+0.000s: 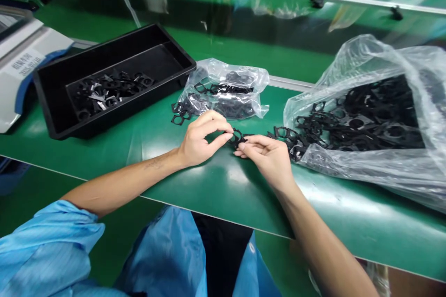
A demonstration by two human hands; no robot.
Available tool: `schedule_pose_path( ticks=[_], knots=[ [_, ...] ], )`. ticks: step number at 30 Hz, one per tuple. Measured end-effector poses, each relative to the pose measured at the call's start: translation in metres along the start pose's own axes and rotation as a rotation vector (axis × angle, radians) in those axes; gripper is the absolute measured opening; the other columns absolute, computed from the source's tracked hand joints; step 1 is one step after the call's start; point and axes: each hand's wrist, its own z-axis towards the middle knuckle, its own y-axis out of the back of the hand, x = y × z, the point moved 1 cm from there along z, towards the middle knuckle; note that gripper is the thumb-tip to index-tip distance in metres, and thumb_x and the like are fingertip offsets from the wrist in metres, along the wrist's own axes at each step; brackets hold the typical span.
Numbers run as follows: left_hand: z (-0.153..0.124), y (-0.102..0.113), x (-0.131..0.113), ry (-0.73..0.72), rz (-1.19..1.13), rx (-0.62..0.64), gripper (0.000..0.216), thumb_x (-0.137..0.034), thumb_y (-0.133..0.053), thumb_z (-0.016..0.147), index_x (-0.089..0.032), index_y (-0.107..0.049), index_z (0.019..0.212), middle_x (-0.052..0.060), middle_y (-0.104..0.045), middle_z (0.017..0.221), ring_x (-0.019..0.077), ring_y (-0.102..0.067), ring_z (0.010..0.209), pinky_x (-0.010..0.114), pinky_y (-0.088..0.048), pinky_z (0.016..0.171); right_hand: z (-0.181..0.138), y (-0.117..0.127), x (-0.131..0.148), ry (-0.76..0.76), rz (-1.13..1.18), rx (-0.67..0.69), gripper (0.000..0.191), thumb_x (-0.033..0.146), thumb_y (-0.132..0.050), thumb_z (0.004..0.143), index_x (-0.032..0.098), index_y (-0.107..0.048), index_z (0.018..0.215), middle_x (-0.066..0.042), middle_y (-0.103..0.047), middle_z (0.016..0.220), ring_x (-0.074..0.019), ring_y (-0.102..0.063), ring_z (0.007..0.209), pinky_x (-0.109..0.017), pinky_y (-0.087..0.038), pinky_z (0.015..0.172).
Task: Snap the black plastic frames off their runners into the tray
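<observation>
My left hand (204, 137) and my right hand (266, 155) meet over the green table (226, 185), both pinching a small black plastic frame part (238, 137) between their fingertips. Just to the right lies a large clear plastic bag (369, 116), open toward my hands, with many black frame parts spilling from its mouth. A smaller clear bag (226, 88) of similar parts lies just behind my hands. A black tray (62, 116) at the left holds several black and metal parts.
A white machine (17, 69) with a label stands at the far left. A metal rail (289, 82) crosses behind the bags, with more green surface and dark bags beyond it. My blue sleeves and smock fill the bottom.
</observation>
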Motion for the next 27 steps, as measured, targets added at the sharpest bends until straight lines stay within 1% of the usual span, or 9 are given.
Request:
schedule_pose_path(
  ticks=[2,4,7,11,15,21,27],
  knots=[
    [-0.0004,-0.0002,-0.0019,-0.003,0.001,-0.009,0.012,-0.029,-0.065,0.092,-0.020,-0.071,0.088,0.004,-0.064,0.087,0.0161,-0.062,0.084,0.032,-0.053,0.081,-0.0003,-0.0015,0.0000,0.004,-0.026,0.007,0.042,0.050,-0.090,0.062,0.017,-0.072,0.080,-0.004,-0.073,0.070,-0.0224,-0.077,0.068,-0.035,-0.064,0.071],
    [-0.0009,-0.0016,-0.0024,-0.013,-0.005,0.016,0.010,-0.027,-0.065,0.092,-0.020,-0.071,0.088,0.004,-0.063,0.088,0.0159,-0.062,0.085,0.032,-0.053,0.082,-0.0015,-0.0034,0.0012,-0.003,-0.032,0.033,0.043,0.052,-0.090,0.061,0.017,-0.072,0.080,-0.003,-0.073,0.069,-0.0224,-0.077,0.068,-0.036,-0.065,0.072],
    [-0.0014,-0.0039,-0.0001,-0.019,-0.017,0.045,0.007,-0.023,-0.065,0.091,-0.019,-0.070,0.088,0.004,-0.062,0.089,0.0163,-0.062,0.088,0.034,-0.053,0.087,-0.0037,-0.0053,0.0033,-0.004,-0.004,0.041,0.047,0.054,-0.091,0.057,0.017,-0.072,0.079,-0.003,-0.073,0.068,-0.0217,-0.076,0.065,-0.035,-0.065,0.070],
    [-0.0016,-0.0046,0.0030,-0.027,-0.001,0.014,0.005,-0.020,-0.065,0.090,-0.019,-0.069,0.088,0.004,-0.062,0.091,0.0169,-0.063,0.092,0.034,-0.053,0.089,-0.0053,-0.0052,0.0039,-0.018,0.031,0.038,0.048,0.053,-0.092,0.055,0.016,-0.071,0.079,-0.003,-0.074,0.068,-0.0210,-0.076,0.064,-0.033,-0.065,0.069],
    [-0.0020,-0.0050,0.0038,-0.027,0.001,0.022,0.004,-0.020,-0.066,0.090,-0.019,-0.069,0.088,0.004,-0.063,0.092,0.0169,-0.063,0.091,0.035,-0.053,0.090,-0.0054,-0.0053,0.0044,-0.028,0.041,0.069,0.048,0.052,-0.092,0.055,0.016,-0.072,0.079,-0.004,-0.075,0.070,-0.0213,-0.077,0.066,-0.033,-0.064,0.071],
    [-0.0023,-0.0049,0.0024,-0.035,-0.001,0.018,0.004,-0.020,-0.065,0.090,-0.018,-0.068,0.088,0.004,-0.063,0.091,0.0171,-0.063,0.091,0.034,-0.053,0.087,-0.0042,-0.0053,0.0056,-0.030,0.053,0.080,0.046,0.051,-0.092,0.057,0.017,-0.072,0.080,-0.003,-0.075,0.069,-0.0212,-0.077,0.066,-0.034,-0.064,0.071],
    [-0.0014,-0.0049,0.0030,-0.042,-0.031,0.044,0.005,-0.018,-0.064,0.091,-0.018,-0.067,0.087,0.006,-0.069,0.094,0.0180,-0.065,0.094,0.034,-0.054,0.087,-0.0038,-0.0049,0.0055,-0.033,0.054,0.090,0.044,0.049,-0.091,0.059,0.016,-0.071,0.079,-0.004,-0.075,0.070,-0.0193,-0.076,0.065,-0.031,-0.063,0.069]
  ],
)
